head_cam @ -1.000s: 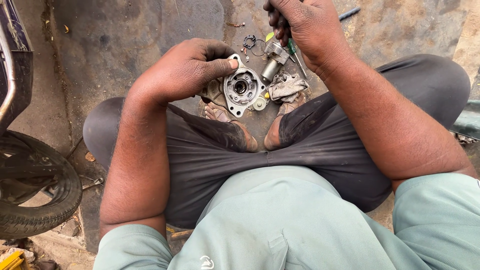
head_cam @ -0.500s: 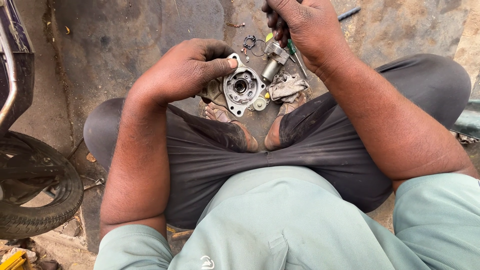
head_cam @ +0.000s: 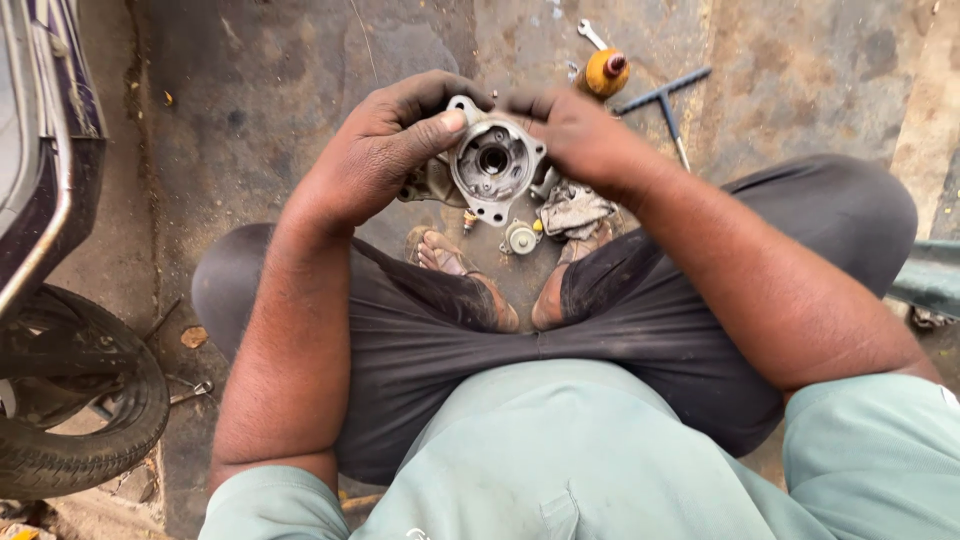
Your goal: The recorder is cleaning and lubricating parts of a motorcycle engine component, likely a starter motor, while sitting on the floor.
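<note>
- The person sits cross-legged on the stained concrete floor (head_cam: pixel 270 90), bare feet tucked in front, and holds a round metal housing (head_cam: pixel 493 162) up between both hands, above the feet.
- The left hand (head_cam: pixel 385 150) grips the housing's left edge, thumb laid across the rim near the top and fingers curled behind it.
- The right hand (head_cam: pixel 575 135) closes on the right side, fingertips bent over the top edge; whether it pinches anything small there I cannot tell, since the knuckles hide it.
- The housing faces up, showing a dark central bore and bolt lugs around the rim.
- On the floor just below it lie a small round metal part (head_cam: pixel 521 238) and a tiny yellowish piece (head_cam: pixel 467 218), and beside the right foot a grimy rag (head_cam: pixel 574 208).
- Farther out sit an orange bottle (head_cam: pixel 604 72) on its side, a T-handle wrench (head_cam: pixel 665 100) near it, and a small spanner (head_cam: pixel 592 34) beyond.
- At the left edge stands a vehicle's tyre (head_cam: pixel 80 420), well apart from the hands.
</note>
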